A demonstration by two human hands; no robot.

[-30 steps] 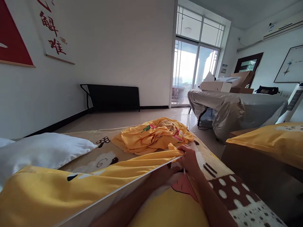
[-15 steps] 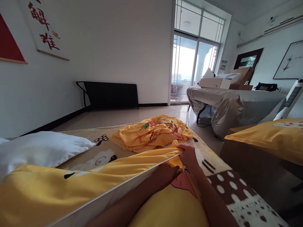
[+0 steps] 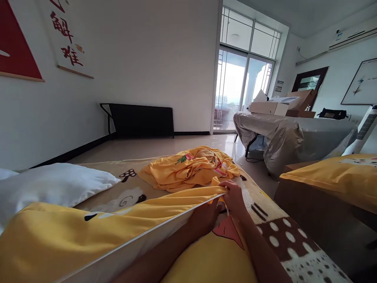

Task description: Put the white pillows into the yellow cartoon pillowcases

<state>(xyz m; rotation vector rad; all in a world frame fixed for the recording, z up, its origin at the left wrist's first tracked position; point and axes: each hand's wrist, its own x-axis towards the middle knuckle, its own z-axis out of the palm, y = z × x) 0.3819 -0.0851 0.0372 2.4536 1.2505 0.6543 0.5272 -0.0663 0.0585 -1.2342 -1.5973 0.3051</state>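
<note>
A yellow pillowcase (image 3: 67,232) with a cartoon print stretches across the foreground, its long opening edged in white. My right hand (image 3: 232,194) pinches the far corner of that opening between closed fingers. Just below it, my left hand (image 3: 206,216) reaches inside the opening, against the inner side of the corner; its fingers are mostly hidden by cloth and shadow. Beneath my forearms bulges a yellow part with a pink printed patch (image 3: 228,232). Past my hands lies a crumpled heap of orange-yellow cloth (image 3: 191,169).
A patterned blanket (image 3: 282,232) covers the bed surface. A white pillow (image 3: 67,182) lies at the left. On the right, another yellow pillow (image 3: 338,175) rests on a brown box (image 3: 312,212). Behind stands a plastic-covered table (image 3: 273,129) with boxes; a black folded frame (image 3: 141,120) leans against the wall.
My left hand has drawn back slightly to the left inside the opening. My right hand keeps its pinch on the corner. The camera view has tilted up a little.
</note>
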